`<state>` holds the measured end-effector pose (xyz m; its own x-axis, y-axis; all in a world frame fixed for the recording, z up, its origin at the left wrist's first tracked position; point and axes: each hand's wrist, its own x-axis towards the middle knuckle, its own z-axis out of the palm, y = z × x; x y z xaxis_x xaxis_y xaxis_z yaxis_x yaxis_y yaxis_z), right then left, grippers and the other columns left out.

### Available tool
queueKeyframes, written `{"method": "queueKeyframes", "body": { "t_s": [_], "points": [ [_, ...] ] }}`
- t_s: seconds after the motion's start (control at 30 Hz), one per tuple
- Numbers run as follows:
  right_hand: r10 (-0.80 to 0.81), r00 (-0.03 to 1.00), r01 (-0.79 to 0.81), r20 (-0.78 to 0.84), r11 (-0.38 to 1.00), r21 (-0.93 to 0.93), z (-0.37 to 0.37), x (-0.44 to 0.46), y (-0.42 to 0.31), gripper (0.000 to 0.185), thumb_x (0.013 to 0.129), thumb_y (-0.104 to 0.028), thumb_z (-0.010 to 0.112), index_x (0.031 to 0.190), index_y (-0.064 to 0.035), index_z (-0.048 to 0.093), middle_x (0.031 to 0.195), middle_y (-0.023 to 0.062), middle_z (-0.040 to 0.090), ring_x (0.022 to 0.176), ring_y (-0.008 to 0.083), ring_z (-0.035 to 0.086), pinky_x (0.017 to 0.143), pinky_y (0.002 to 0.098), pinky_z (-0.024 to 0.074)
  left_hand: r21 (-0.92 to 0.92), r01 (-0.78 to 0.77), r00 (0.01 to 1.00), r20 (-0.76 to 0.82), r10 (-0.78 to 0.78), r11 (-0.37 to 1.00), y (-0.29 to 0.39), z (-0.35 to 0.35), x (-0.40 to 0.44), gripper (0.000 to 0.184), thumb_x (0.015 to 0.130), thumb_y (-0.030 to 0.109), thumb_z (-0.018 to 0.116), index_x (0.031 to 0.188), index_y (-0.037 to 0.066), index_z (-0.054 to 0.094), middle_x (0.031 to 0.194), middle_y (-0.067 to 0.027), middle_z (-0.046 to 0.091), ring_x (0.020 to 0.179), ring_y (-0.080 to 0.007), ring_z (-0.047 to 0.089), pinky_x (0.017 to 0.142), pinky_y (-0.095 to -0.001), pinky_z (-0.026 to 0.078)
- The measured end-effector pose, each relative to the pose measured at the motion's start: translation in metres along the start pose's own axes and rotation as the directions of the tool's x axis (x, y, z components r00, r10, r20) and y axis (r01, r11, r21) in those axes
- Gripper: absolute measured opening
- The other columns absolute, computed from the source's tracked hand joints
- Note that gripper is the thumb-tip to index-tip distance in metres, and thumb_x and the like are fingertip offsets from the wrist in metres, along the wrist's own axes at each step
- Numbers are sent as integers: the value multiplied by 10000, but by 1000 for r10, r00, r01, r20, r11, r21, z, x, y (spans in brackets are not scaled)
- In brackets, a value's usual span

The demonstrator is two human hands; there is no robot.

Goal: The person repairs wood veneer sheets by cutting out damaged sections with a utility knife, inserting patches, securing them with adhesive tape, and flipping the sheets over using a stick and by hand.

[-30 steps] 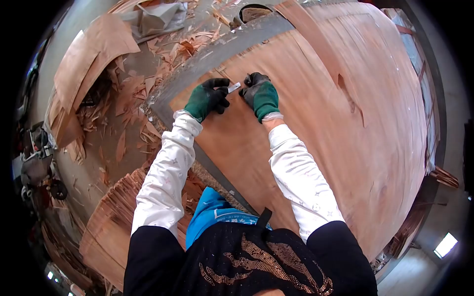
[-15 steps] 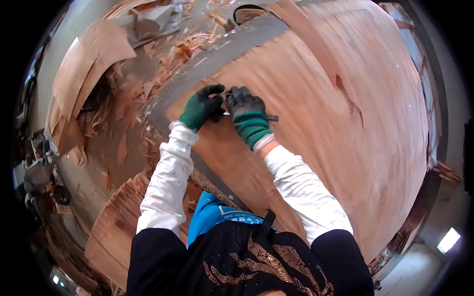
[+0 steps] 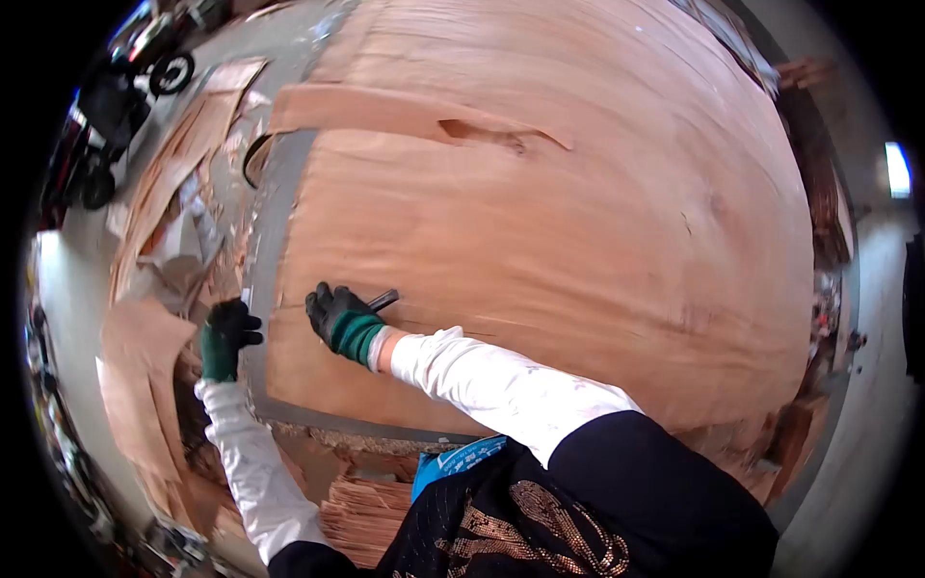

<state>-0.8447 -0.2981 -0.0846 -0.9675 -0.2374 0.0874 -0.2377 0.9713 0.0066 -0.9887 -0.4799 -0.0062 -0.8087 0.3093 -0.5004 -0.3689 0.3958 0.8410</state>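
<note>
My right hand [image 3: 339, 316], in a dark-palmed green glove, rests on a large wood veneer sheet [image 3: 540, 231] near its left edge. Its fingers are closed round a knife [image 3: 384, 300]; the dark handle sticks out behind the hand, and the blade is hidden. Beyond the sheet's left edge, my left hand [image 3: 230, 332] hovers in a matching glove, fingers apart and nothing visible in them. The grey board edge [image 3: 253, 371] under the veneer lies between the two hands.
A loose veneer strip [image 3: 361, 108] with a torn hole lies across the far part of the sheet. Scrap veneer [image 3: 145, 352] is heaped on the floor to the left. Stacked veneer [image 3: 366, 515] stands near my body. A motorcycle [image 3: 171, 73] is parked at far left.
My view has turned, so the sheet sits differently. My hands, close together over the sheet before, are now apart; the left has moved off past the edge. The right still grips the knife.
</note>
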Motion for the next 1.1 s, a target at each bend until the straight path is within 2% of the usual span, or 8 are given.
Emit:
{"method": "queueKeyframes", "body": {
  "t_s": [0.1,0.3,0.47,0.77,0.87,0.97,1.07,1.1],
  "points": [
    [8,995,-29,96,974,223,-18,0,22,315,850,-247,554,1107,-98,660,1201,116,594,1129,302,550,765,417,473,-147,-147,938,294,185,978,-29,27,2,262,921,207,577,1067,-10,568,877,-190,678,714,-297,685,626,-373,578],
    [202,911,-320,358,895,310,-59,-79,140,267,861,-309,560,1076,-182,653,1151,40,620,1094,232,579,821,414,489,-259,99,930,366,3,961,-2,122,-33,197,892,119,629,1060,24,592,1025,-138,664,817,-250,684,690,-347,587],
    [590,781,-607,204,795,25,-41,-202,250,236,873,-252,556,1092,-199,625,1185,35,598,1058,233,594,814,414,510,-178,97,884,467,-3,979,33,211,-23,254,913,199,620,1095,23,601,1003,-102,673,819,-197,673,736,-323,571],
    [648,759,-642,-60,761,90,-63,-231,332,269,899,-248,565,1162,-200,586,1243,17,572,1108,221,557,806,390,501,-307,138,894,448,15,942,105,433,54,234,890,155,644,1041,-13,585,895,-144,653,734,-214,649,655,-319,575],
    [638,762,-629,-109,769,114,-57,-224,352,274,890,-226,579,1162,-192,584,1239,28,575,1110,227,555,785,395,504,-345,220,876,481,-29,912,107,469,83,198,888,101,632,1041,-16,589,901,-131,647,724,-213,642,640,-317,573],
    [667,740,-643,-92,740,195,-61,-214,368,490,750,26,620,1206,-153,611,1275,54,576,1144,256,545,858,368,487,-387,285,827,562,-21,877,99,486,105,148,889,72,619,1007,-13,593,859,-116,632,709,-215,641,598,-312,561],
    [615,786,-600,-69,785,157,-59,-205,378,503,764,10,610,1239,-153,581,1312,61,543,1185,260,521,876,375,482,-325,336,866,475,-155,884,93,498,108,85,861,80,636,931,33,632,777,-116,652,692,-242,658,553,-331,523],
    [593,803,-581,-65,802,138,-57,-202,381,508,767,7,607,1249,-152,572,1322,63,534,1195,259,515,880,376,481,-36,-241,879,415,234,970,89,496,111,105,844,108,652,931,50,642,797,-120,663,712,-259,660,580,-346,521]
  ]
}}
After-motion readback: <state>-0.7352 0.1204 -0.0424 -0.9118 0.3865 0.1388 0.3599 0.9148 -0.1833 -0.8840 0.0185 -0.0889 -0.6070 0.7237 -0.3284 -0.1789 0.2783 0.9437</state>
